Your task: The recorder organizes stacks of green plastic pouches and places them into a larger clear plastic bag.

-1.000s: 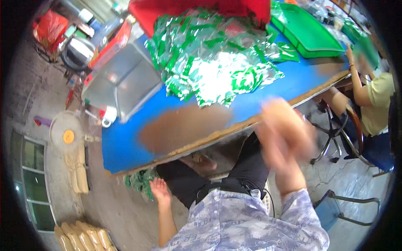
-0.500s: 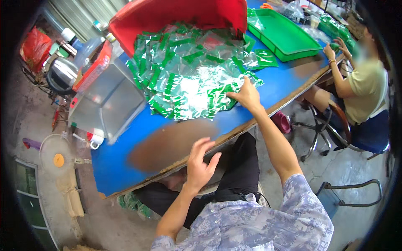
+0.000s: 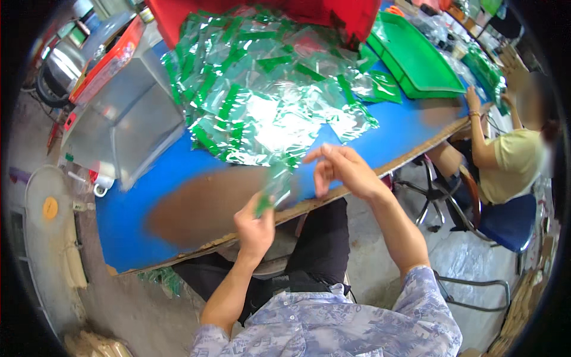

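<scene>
Pinching was being done by the bare left hand, between whose thumb and fingers the lower green end of a small, clear plastic packet with green ends was gripped. The packet was held slantwise above the front edge of a blue tabletop with brown worn patches, and its upper part was blurred. The bare right hand was held just beside that upper end, with its fingers parted and loosely bent toward the left; whether the packet was touched by the fingertips cannot be told. Beyond both hands, a wide, shiny heap of clear and green plastic packets was spread over the tabletop, backed by a red plastic bin. To the right of the heap, a shallow, rectangular green plastic tray was set, and to the left a translucent, open plastic box was placed, with a white cup-like object near its lower corner. Farther right, a co-worker in a pale yellow shirt was seen seated on a blue chair, with one hand rested near the table's edge.
</scene>
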A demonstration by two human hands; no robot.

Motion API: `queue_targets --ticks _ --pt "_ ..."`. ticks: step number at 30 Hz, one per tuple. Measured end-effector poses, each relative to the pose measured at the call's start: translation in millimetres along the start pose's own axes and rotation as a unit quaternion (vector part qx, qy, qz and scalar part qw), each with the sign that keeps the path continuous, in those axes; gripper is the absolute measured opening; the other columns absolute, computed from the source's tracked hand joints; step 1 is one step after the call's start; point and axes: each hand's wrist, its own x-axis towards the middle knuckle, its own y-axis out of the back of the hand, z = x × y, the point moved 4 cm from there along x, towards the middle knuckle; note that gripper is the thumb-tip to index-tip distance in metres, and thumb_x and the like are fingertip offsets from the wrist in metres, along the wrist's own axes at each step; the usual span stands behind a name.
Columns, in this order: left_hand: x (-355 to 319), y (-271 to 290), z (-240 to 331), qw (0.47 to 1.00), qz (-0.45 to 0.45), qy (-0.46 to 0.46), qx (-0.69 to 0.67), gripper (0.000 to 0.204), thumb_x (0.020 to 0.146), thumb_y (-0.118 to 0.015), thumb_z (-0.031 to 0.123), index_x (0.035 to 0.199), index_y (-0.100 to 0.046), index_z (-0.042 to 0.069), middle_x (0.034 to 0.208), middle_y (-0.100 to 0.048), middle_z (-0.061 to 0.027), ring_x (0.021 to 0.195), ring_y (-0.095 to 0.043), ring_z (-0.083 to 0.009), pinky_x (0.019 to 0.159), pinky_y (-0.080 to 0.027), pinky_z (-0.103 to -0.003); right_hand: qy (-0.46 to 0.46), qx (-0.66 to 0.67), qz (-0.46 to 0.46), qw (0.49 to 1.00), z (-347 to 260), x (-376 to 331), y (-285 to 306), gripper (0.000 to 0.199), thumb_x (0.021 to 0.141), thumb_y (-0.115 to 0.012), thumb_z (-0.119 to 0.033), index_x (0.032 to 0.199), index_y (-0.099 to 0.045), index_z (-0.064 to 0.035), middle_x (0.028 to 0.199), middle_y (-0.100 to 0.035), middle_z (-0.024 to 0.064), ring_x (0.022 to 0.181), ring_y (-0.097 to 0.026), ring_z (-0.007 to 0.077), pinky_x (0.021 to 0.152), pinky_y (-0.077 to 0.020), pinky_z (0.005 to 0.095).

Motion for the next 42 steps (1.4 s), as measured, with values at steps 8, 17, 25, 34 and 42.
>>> queue_targets --ticks 8,17,25,34,42 --pt "-103 70 -17 0.869 0.128 0.365 -0.309 0.027 0.098 -0.064 0.014 0.123 -0.06 0.005 0.113 -0.068 -0.006 0.099 -0.067 -0.0179 0.073 -0.06 -0.034 0.253 -0.716 0.122 0.639 18 167 39 0.088 0.079 -0.059 -0.077 0.15 -0.044 -0.0266 0.158 -0.025 0.0267 0.144 -0.018 0.057 0.111 -0.0127 0.0743" --pt "-119 77 -34 0.838 0.137 0.388 -0.358 0.029 0.094 -0.068 0.011 0.122 -0.06 0.008 0.115 -0.066 -0.0027 0.101 -0.065 -0.0157 0.081 -0.054 -0.03 0.209 -0.678 0.231 0.666 53 128 -53 0.083 0.087 -0.055 -0.068 0.147 -0.047 -0.0119 0.155 -0.029 0.0283 0.144 -0.019 0.0539 0.114 -0.0134 0.069" --pt "-127 95 -42 0.815 0.189 0.351 -0.421 0.029 0.096 -0.066 0.011 0.123 -0.059 0.004 0.119 -0.066 -0.0072 0.109 -0.065 -0.0194 0.093 -0.057 -0.039 0.281 -0.705 -0.069 0.648 89 28 -130 0.065 0.098 -0.05 -0.049 0.141 -0.049 -0.0003 0.15 -0.044 0.0201 0.146 -0.03 0.0395 0.119 -0.018 0.0598" --pt "-154 90 -46 0.792 0.154 0.375 -0.457 0.043 0.09 -0.071 0.006 0.13 -0.055 0.002 0.125 -0.063 -0.0085 0.114 -0.062 -0.0208 0.099 -0.05 -0.039 0.271 -0.74 -0.033 0.614 58 31 -81 0.07 0.088 -0.064 -0.049 0.137 -0.052 -0.0001 0.137 -0.05 0.0239 0.134 -0.04 0.0419 0.117 -0.0235 0.0579" --pt "-145 63 -61 0.754 0.147 0.389 -0.509 0.043 0.096 -0.066 0.018 0.135 -0.052 0.007 0.128 -0.061 -0.0071 0.114 -0.061 -0.0214 0.1 -0.049 -0.043 0.278 -0.571 -0.183 0.75 82 10 -141 0.041 0.092 -0.061 -0.018 0.128 -0.057 -0.001 0.113 -0.057 0.0182 0.113 -0.053 0.0375 0.099 -0.0424 0.0474"
